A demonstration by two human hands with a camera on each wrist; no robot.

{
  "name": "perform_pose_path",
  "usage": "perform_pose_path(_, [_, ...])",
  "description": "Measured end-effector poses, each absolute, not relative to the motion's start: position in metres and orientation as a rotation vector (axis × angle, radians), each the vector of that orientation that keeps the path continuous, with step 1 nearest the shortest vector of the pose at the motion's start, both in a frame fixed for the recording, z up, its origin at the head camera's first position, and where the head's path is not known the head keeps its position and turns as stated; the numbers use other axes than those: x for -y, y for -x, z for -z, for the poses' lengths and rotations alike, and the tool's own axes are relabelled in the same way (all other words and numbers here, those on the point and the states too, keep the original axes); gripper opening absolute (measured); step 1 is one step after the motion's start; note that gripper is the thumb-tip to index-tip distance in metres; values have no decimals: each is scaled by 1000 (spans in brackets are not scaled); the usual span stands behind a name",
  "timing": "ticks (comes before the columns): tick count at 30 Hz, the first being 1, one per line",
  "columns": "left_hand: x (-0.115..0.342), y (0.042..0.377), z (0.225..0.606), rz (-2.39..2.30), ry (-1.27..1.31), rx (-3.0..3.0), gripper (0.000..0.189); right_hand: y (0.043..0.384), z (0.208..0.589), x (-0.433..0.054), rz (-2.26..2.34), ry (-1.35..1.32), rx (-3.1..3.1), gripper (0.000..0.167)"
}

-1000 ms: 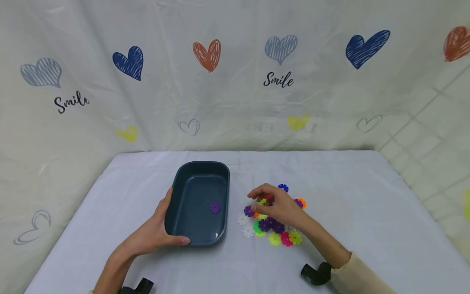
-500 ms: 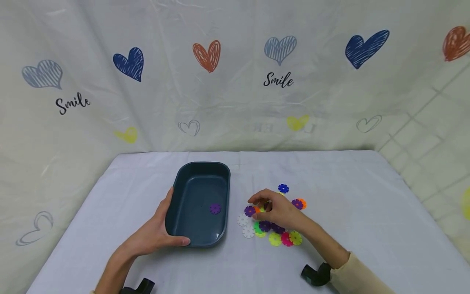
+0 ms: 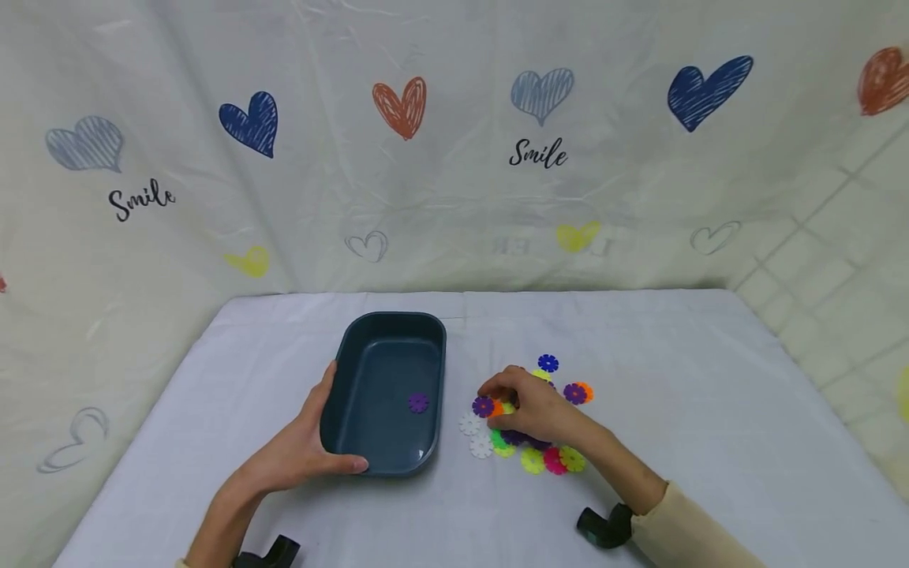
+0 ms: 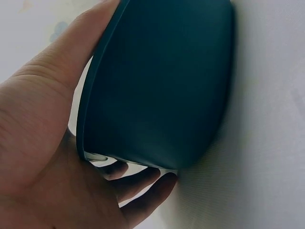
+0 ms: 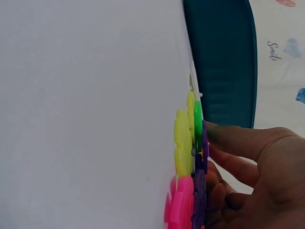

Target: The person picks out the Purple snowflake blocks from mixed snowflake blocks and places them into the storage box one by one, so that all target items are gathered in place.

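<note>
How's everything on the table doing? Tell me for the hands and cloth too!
tray: open side up
purple flower piece: lying inside the tray
left hand: holding the tray's side
flower heap: loose, pieces overlapping
right hand: at the heap; can't tell if it grips anything
blue flower piece: flat, at the heap's far edge
white cloth: spread out, lightly creased
</note>
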State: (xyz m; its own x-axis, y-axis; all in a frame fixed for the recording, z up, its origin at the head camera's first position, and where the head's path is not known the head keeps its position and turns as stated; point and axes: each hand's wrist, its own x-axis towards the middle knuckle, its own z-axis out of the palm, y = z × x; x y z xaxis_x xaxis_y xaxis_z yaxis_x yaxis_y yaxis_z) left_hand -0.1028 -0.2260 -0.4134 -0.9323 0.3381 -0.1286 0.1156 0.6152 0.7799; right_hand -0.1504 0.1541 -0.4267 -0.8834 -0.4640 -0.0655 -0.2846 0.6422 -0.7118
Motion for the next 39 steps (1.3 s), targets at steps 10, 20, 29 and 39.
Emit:
perform_pose_path(10, [224,105,413,-1249,-366,-2541,144,150,426,-149,1011,510,-2698,33])
perform_pose_path(20, [223,104,412,-1266,-334,-2525,144,152,427,-145,999,463,-2718,29])
perform_pose_path(29, [225,102,413,-1251,-311,-2533,145,153,427,-146,1130,480,-2668,32])
perform_pose_path(39, [227,101,412,-1253,-307,-2538,145,155,423,-143,1274,507,-2642,33])
